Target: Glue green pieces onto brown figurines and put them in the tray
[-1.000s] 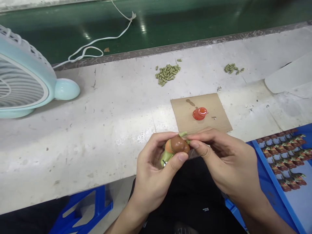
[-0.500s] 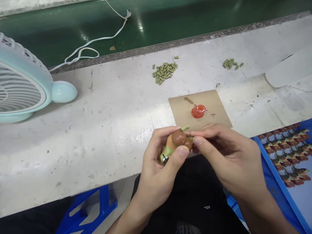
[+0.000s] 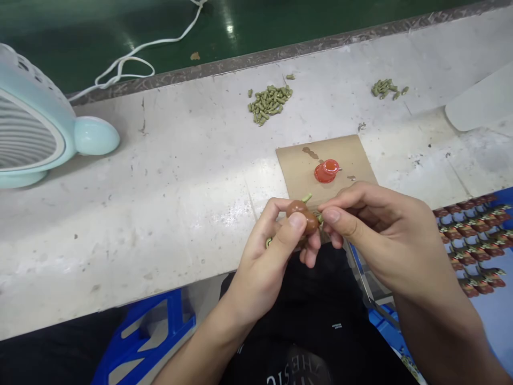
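My left hand (image 3: 272,251) is closed around a small figurine (image 3: 306,217) with rounded brown parts; its green and orange body is mostly hidden by my fingers. One green peg-like piece sticks up from its far side. With thumb and forefinger, my right hand (image 3: 372,230) pinches a small green piece (image 3: 320,218) at the figurine's right side. Just beyond my hands, a red cup-like container (image 3: 326,171) with glossy red contents sits on a piece of brown cardboard (image 3: 296,166).
Small green pieces lie in a larger pile (image 3: 270,101) and a smaller pile (image 3: 385,88). A light blue fan (image 3: 36,123) stands at the left, its white cable (image 3: 140,51) behind. At right, a blue tray (image 3: 497,315) holds rows of figurines. A blue stool (image 3: 160,337) is below.
The figurine has been turned in my left hand, so its brown parts face up and less of its green and orange body shows. The view has shifted slightly.
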`<state>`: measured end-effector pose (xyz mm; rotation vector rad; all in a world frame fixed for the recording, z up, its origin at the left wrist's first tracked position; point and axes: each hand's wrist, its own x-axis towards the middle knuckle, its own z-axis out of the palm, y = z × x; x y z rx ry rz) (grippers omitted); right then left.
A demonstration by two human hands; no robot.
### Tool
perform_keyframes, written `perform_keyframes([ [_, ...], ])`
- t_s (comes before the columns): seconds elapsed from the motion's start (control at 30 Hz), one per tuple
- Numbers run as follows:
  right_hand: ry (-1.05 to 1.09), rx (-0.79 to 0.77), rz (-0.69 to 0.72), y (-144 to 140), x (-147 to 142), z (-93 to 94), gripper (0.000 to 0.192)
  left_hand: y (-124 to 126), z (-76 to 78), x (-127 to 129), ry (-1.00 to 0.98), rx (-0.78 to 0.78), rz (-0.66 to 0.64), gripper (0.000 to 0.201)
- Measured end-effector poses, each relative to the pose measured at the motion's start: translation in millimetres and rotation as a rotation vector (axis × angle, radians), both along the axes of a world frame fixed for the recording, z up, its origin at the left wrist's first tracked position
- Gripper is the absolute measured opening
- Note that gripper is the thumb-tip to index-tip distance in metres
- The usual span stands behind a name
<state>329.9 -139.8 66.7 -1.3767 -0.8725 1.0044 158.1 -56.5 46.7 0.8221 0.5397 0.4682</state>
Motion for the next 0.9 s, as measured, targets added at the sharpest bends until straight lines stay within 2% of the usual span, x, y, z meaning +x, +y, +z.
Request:
perform_keyframes([
  [0.17, 0.013, -0.034, -0.002, 1.8, 3.7, -2.2, 0.020, -2.3, 2.3, 1.3, -0.035, -0.097, -0.010, 0.037],
  [0.4, 0.113, -0.031, -0.003, 7.5, -0.9, -1.0, 0.032, -3.1, 1.7, 4.1, -0.018, -0.106, 0.012, 0.038],
  [0.57, 0.126, -0.018, -0.027, 8.3, -4.8, -7.0, 0.030, -2.7, -2.7, 1.0, -0.007, -0.011, 0.026, 0.033],
  [0.67, 0.114, 0.007, -0.042, 4.5, -8.0, -10.0, 0.020, -0.5, -3.3, -2.9, 0.023, 0.068, 0.023, 0.028],
  [0.77, -0.035, 0.001, -0.063, -5.9, -7.0, -7.7, 0.004, 3.6, 4.1, -7.9, 0.138, 0.170, -0.032, 0.025],
  [0.83, -0.261, 0.014, -0.089, -16.6, -2.5, -2.1, 0.023, 6.1, 11.7, -10.6, 0.265, 0.297, -0.062, 0.022],
  [0.9, -0.520, 0.075, -0.032, -28.2, 3.7, 5.3, 0.047, 6.9, 16.1, -11.5, 0.342, 0.436, -0.097, 0.019],
])
